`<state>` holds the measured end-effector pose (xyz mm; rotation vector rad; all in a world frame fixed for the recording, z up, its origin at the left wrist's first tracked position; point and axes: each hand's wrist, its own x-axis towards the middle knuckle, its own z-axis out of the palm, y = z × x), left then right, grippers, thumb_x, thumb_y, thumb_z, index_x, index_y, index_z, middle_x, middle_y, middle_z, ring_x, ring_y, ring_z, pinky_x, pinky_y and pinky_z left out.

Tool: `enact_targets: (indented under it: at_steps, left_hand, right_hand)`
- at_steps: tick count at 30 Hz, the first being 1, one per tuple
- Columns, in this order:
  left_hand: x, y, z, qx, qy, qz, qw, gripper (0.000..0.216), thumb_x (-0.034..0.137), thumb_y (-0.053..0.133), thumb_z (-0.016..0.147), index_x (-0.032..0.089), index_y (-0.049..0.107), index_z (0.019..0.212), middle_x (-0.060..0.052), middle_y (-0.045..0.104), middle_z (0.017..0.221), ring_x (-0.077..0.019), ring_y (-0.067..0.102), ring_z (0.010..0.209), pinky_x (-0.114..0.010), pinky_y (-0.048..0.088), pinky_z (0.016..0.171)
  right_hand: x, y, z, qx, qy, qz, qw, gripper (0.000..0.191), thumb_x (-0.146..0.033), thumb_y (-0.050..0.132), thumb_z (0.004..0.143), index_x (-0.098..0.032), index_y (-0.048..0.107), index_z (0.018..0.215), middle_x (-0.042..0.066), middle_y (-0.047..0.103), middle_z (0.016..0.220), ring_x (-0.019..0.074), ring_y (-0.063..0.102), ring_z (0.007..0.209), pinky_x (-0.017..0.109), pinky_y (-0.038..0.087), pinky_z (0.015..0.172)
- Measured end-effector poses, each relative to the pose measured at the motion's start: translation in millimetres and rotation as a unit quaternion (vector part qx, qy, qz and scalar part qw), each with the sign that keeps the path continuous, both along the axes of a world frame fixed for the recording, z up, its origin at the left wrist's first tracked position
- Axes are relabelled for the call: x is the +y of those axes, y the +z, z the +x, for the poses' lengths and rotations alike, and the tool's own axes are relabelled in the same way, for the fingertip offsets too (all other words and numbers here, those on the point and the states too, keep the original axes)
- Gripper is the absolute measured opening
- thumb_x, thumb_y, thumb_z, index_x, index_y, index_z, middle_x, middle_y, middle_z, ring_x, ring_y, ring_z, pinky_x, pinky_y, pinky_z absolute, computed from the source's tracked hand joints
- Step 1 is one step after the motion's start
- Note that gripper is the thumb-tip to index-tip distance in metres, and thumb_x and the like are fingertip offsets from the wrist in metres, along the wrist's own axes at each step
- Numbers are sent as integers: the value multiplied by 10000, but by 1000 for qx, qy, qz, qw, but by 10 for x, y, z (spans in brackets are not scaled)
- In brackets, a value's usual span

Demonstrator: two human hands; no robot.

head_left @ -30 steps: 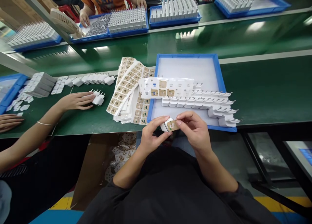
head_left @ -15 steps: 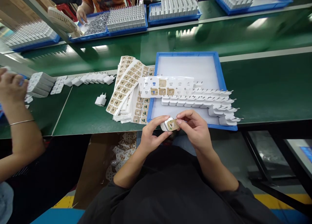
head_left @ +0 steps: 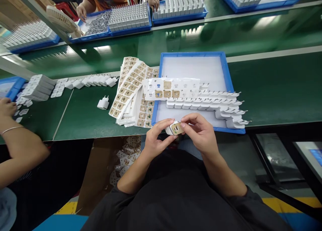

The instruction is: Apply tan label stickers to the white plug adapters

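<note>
My left hand and my right hand both pinch a small white charger plug with a tan sticker on its face, just in front of the near rim of a blue tray. The tray holds rows of white charger plugs lying on their sides. A white sticker sheet with a few tan stickers lies across the tray's left part.
A fanned pile of sticker sheets lies left of the tray on the green bench. A lone plug and more plugs sit further left. A co-worker's arm is at the left. Other people work at blue trays across the belt.
My hands stay on the plug almost unmoved. The co-worker's hand left the lone plug, lifted, then dropped to the far left of the bench.
</note>
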<state>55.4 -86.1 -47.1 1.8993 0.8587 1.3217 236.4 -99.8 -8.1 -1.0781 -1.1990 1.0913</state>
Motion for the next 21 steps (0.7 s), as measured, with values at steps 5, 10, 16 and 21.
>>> enact_targets:
  at_steps: [5, 10, 16, 21]
  left_hand:
    - [4, -8, -10, 6, 0, -5, 1000, 510, 238, 772, 865, 271, 619, 1351, -96, 719, 1295, -257, 679, 1223, -391, 549, 1066]
    - [15, -3, -17, 8, 0, 5, 1000, 501, 227, 772, 865, 254, 623, 1342, -108, 725, 1273, -253, 683, 1215, -378, 554, 1057]
    - [18, -1, -21, 8, -1, 16, 1000, 510, 209, 776, 861, 255, 618, 1344, -107, 719, 1278, -246, 681, 1212, -377, 557, 1052]
    - [36, 6, -29, 8, -1, 28, 1000, 518, 200, 778, 858, 261, 618, 1347, -101, 721, 1274, -241, 686, 1206, -369, 560, 1048]
  right_hand:
    - [10, -3, -6, 0, 5, 0, 1000, 44, -248, 708, 915, -237, 686, 952, 1, 652, 868, 145, 631, 785, 243, 544, 621]
    - [23, -1, -9, -7, 7, 9, 1000, 38, -233, 700, 918, -234, 687, 953, 2, 659, 878, 143, 636, 780, 248, 542, 629]
    - [38, 49, -7, -28, 14, 10, 999, 21, -220, 682, 919, -219, 680, 940, 0, 665, 859, 132, 635, 754, 243, 542, 634]
    - [53, 115, -4, -80, 20, 26, 996, 21, -213, 668, 922, -207, 669, 943, 9, 677, 856, 136, 650, 741, 246, 551, 624]
